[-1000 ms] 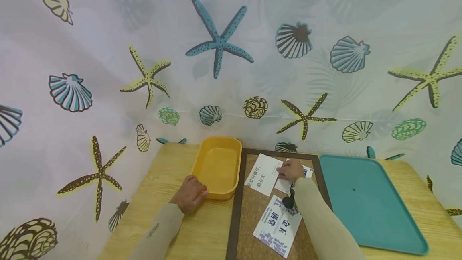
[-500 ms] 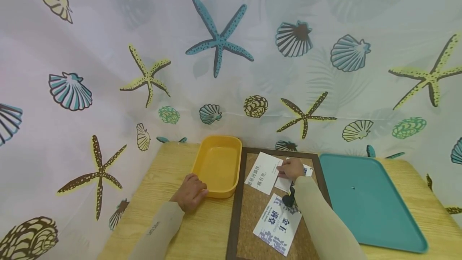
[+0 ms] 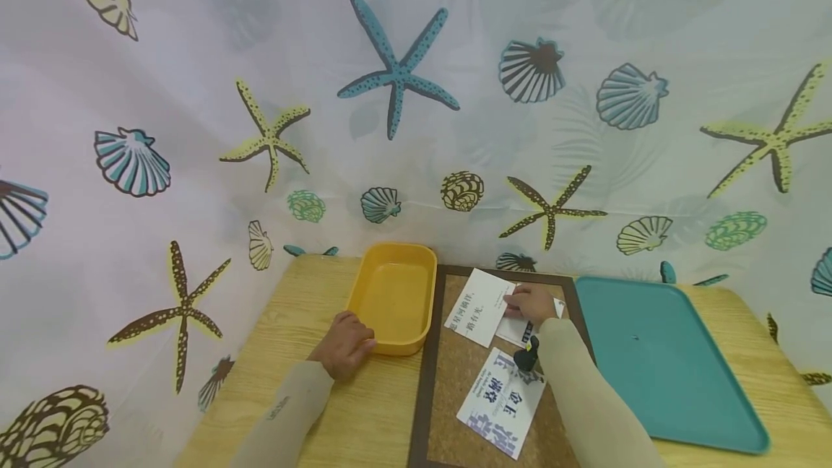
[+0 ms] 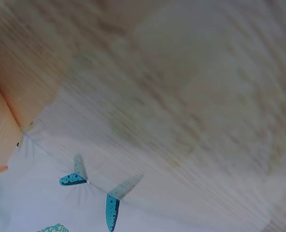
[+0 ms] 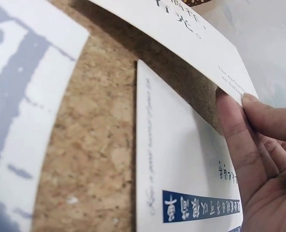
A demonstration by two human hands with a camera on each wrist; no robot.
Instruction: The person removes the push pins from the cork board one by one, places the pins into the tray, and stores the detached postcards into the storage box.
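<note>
The right hand (image 3: 534, 304) lies on the cork board (image 3: 455, 374) with fingers and thumb curled onto the corner of the white card with black lettering (image 3: 479, 307); the right-wrist view shows that corner (image 5: 230, 87) pinched and raised off the cork, the thumb (image 5: 239, 145) pressed under its edge. The card lies at about 9 o'clock from the hand, its long axis running from 1 o'clock down to 7 o'clock, lifted at the hand end and resting on the cork at the far end. Under the hand, and partly overlapped by the lifted card, lies a second white card with a blue band of print (image 5: 181, 169), flat on the board. A larger card with blue lettering (image 3: 499, 401) lies at 6 o'clock from the hand, beneath the right sleeve. The left hand (image 3: 343, 344) rests loosely curled on the wooden table (image 3: 364, 410), fingertips touching the near corner of the yellow tray (image 3: 393, 297); it holds nothing, and the left-wrist view is too blurred to add detail. The right hand is plainly the nearer to the card. The teal tray (image 3: 663, 360) lies at 3 o'clock, just beyond the board's frame, its surface bare; the yellow tray at 9 o'clock stands empty. The seashell curtain (image 3: 416, 92) closes off 12 o'clock just behind the board.
</note>
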